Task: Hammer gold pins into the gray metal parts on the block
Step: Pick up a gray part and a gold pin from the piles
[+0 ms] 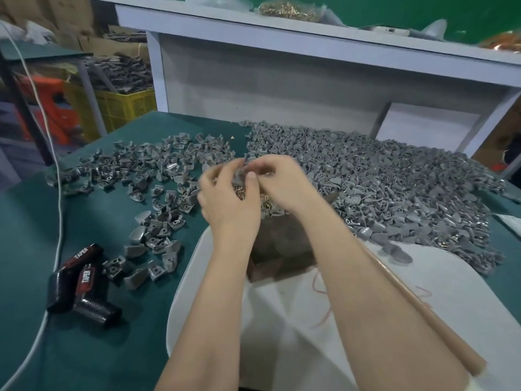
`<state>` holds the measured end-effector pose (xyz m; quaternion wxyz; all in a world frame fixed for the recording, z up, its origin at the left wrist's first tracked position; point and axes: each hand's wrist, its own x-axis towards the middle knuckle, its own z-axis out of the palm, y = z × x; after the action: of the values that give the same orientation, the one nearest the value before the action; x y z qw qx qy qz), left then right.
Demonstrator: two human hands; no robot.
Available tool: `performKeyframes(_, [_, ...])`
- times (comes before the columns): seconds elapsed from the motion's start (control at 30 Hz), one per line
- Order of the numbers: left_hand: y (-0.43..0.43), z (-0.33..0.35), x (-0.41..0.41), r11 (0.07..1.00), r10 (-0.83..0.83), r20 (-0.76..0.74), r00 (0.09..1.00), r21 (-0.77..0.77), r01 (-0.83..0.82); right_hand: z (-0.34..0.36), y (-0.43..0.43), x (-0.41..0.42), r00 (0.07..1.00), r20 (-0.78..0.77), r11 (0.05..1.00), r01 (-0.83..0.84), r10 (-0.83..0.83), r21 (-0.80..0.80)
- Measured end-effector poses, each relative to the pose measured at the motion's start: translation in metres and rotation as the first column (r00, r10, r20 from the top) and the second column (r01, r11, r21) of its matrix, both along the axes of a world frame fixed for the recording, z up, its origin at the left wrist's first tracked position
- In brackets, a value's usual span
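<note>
My left hand (pixel 225 193) and my right hand (pixel 279 182) meet above the brown block (pixel 282 249). Between their fingertips they pinch one small gray metal part (pixel 240 174). Under the hands lies a heap of gold pins (pixel 265 199) on the block's top, mostly hidden. A wooden hammer handle (pixel 417 314) lies under my right forearm; its head is hidden. A big pile of gray parts (pixel 380 187) spreads to the right, and a looser scatter of gray parts (pixel 146 176) to the left.
The green table (pixel 93 348) carries two black and red tape dispensers (pixel 81 283) at the near left and a white cable (pixel 53 221) along its left side. A white tray (pixel 423 277) holds the block. A white shelf (pixel 310 43) stands behind.
</note>
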<state>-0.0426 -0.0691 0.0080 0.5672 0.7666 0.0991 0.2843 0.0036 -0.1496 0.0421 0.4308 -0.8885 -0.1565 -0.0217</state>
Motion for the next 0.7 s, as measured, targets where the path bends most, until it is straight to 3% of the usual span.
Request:
performKeyframes(0.13, [-0.009, -0.004, 0.000, 0.980, -0.200, 0.041, 0.979, -0.005, 0.200, 0.004, -0.040, -0.009, 0.999, -0.003, 0.996, -0.033, 0.034, 0.077])
performKeyframes(0.27, [-0.008, -0.004, 0.001, 0.984, -0.160, 0.086, 0.983, -0.067, 0.166, -0.003, -0.046, -0.007, 0.997, -0.038, 0.955, 0.077, -0.069, 0.288])
performKeyframes(0.3, [-0.006, -0.004, 0.002, 0.985, -0.120, 0.090, 0.989, -0.112, 0.130, -0.005, -0.043, -0.004, 0.992, -0.033, 0.954, 0.128, -0.123, 0.271])
performKeyframes(0.4, [0.000, -0.003, 0.004, 0.938, -0.013, 0.115, 0.993, -0.343, 0.051, -0.015, -0.027, 0.013, 0.975, 0.072, 0.962, 0.219, -0.209, -0.164])
performKeyframes(0.5, [0.002, -0.004, 0.005, 0.866, 0.068, 0.126, 0.990, -0.499, 0.003, -0.028, 0.002, 0.033, 0.988, -0.025, 0.845, 0.120, -0.155, -0.521])
performKeyframes(0.57, [0.002, -0.005, 0.006, 0.835, 0.104, 0.132, 0.986, -0.550, -0.015, -0.036, 0.020, 0.044, 0.988, -0.077, 0.770, 0.054, -0.133, -0.636])
performKeyframes(0.7, [0.002, -0.007, 0.008, 0.786, 0.152, 0.129, 0.980, -0.617, -0.040, -0.048, 0.034, 0.058, 0.992, -0.104, 0.738, -0.023, -0.064, -0.675])
